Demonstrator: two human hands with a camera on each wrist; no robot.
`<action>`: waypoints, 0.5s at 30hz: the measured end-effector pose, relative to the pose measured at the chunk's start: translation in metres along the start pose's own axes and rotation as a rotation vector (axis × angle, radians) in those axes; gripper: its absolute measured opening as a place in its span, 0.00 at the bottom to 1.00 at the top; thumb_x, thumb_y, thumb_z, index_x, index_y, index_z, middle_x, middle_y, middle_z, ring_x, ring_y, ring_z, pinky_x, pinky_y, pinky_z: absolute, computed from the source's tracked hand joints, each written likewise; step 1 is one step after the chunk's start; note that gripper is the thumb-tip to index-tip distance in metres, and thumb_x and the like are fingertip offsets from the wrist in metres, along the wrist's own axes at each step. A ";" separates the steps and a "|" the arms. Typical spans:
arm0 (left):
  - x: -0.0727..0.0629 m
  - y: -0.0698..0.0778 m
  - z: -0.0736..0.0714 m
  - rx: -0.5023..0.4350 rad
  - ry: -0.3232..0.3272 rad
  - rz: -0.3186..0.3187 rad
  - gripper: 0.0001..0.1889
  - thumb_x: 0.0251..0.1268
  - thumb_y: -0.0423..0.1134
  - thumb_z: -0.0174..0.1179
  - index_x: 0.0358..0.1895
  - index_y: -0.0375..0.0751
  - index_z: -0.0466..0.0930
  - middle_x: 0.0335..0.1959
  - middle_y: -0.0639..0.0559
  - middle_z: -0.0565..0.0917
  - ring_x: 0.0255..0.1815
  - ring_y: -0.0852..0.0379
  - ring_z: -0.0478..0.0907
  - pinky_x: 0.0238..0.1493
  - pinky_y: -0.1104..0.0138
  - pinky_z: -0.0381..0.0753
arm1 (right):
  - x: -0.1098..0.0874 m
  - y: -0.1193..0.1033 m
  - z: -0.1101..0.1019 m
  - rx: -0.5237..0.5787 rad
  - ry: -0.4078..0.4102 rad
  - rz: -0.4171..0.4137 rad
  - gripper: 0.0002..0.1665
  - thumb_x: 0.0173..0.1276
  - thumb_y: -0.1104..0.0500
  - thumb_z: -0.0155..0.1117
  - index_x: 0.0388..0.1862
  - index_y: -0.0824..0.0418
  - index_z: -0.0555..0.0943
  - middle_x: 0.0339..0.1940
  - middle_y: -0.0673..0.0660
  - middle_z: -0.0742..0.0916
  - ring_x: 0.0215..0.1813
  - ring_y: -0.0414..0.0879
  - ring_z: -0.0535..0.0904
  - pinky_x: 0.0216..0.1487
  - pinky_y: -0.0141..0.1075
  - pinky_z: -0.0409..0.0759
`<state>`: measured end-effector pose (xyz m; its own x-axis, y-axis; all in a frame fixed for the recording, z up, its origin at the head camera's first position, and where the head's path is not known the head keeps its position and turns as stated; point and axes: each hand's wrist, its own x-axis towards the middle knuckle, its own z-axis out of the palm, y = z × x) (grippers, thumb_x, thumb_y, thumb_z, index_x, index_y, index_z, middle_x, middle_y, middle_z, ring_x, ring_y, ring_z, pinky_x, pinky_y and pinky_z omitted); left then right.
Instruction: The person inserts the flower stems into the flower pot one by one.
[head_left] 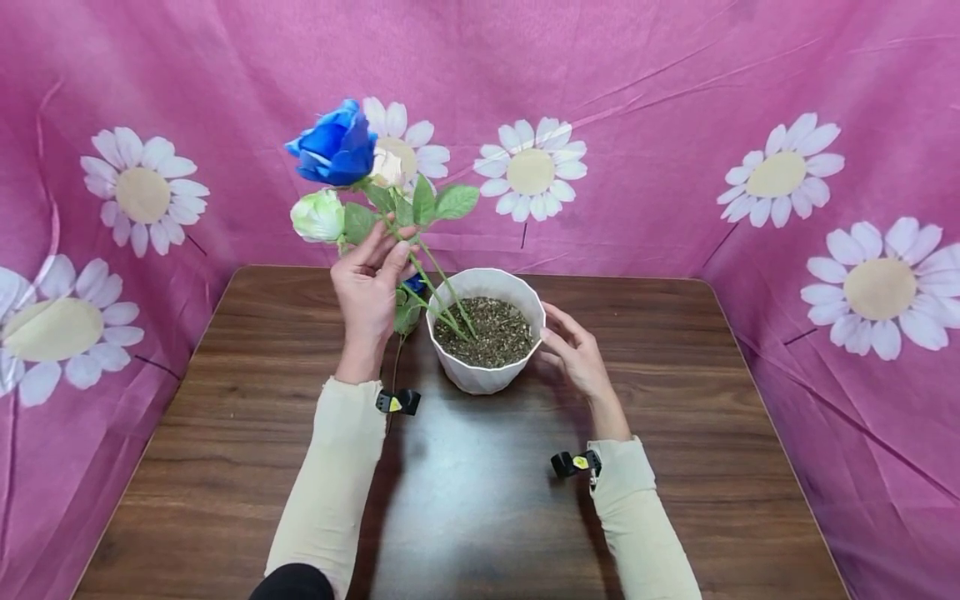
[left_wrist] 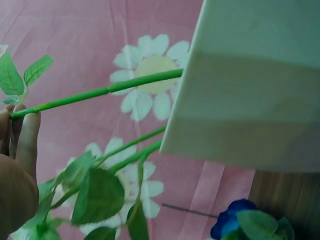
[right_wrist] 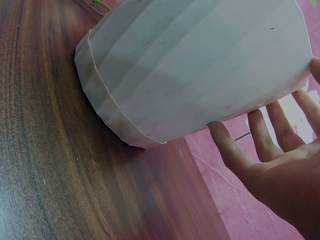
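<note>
My left hand (head_left: 367, 287) pinches a green stem (left_wrist: 100, 94) between thumb and fingertips, above and left of a white faceted pot (head_left: 483, 381). Dark soil (head_left: 501, 329) fills part of the pot, and several stems run into it, leaning left. At their tops are a large blue rose (head_left: 335, 146), a white-green rose (head_left: 318, 217) and a cream rose (head_left: 386, 169), with green leaves (head_left: 456, 201) below. My right hand (head_left: 581, 358) rests its nearly straight, spread fingertips against the pot's right side, the thumb near the rim.
Another blue flower (left_wrist: 232, 220) lies on the table left of the pot, partly hidden behind my left hand in the head view. The brown wooden table (head_left: 675, 400) ends at a pink cloth backdrop (head_left: 637, 167) printed with white daisies on three sides.
</note>
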<state>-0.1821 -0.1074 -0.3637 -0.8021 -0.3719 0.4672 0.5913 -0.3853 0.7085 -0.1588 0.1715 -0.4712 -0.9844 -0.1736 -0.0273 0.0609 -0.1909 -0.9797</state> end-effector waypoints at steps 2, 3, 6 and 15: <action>-0.001 -0.004 0.005 0.015 -0.006 -0.019 0.21 0.62 0.13 0.58 0.57 0.28 0.80 0.39 0.43 0.90 0.35 0.56 0.88 0.37 0.65 0.90 | 0.000 0.000 0.000 0.000 -0.001 -0.001 0.32 0.76 0.70 0.54 0.77 0.70 0.62 0.70 0.73 0.71 0.56 0.48 0.80 0.57 0.47 0.86; -0.001 -0.006 0.007 0.018 -0.003 -0.034 0.20 0.62 0.13 0.59 0.57 0.27 0.80 0.39 0.44 0.90 0.35 0.56 0.88 0.37 0.65 0.90 | 0.000 0.001 0.000 -0.001 -0.001 -0.001 0.32 0.76 0.70 0.54 0.77 0.70 0.62 0.70 0.73 0.71 0.55 0.48 0.80 0.57 0.47 0.86; -0.003 -0.011 0.012 0.037 0.010 -0.081 0.20 0.62 0.13 0.60 0.56 0.26 0.80 0.38 0.45 0.90 0.34 0.58 0.88 0.37 0.66 0.90 | -0.001 0.002 0.000 0.007 -0.001 -0.002 0.32 0.76 0.70 0.54 0.77 0.70 0.62 0.69 0.74 0.71 0.54 0.47 0.80 0.54 0.43 0.87; -0.007 -0.026 0.026 0.072 0.008 -0.207 0.20 0.62 0.13 0.60 0.58 0.20 0.75 0.39 0.41 0.90 0.34 0.58 0.88 0.41 0.66 0.89 | 0.000 0.001 0.000 0.022 -0.002 -0.010 0.32 0.75 0.71 0.55 0.76 0.71 0.63 0.69 0.75 0.71 0.54 0.46 0.81 0.52 0.39 0.88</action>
<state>-0.1942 -0.0728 -0.3716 -0.9049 -0.2979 0.3039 0.4063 -0.3925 0.8251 -0.1586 0.1716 -0.4726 -0.9846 -0.1738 -0.0168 0.0544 -0.2138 -0.9754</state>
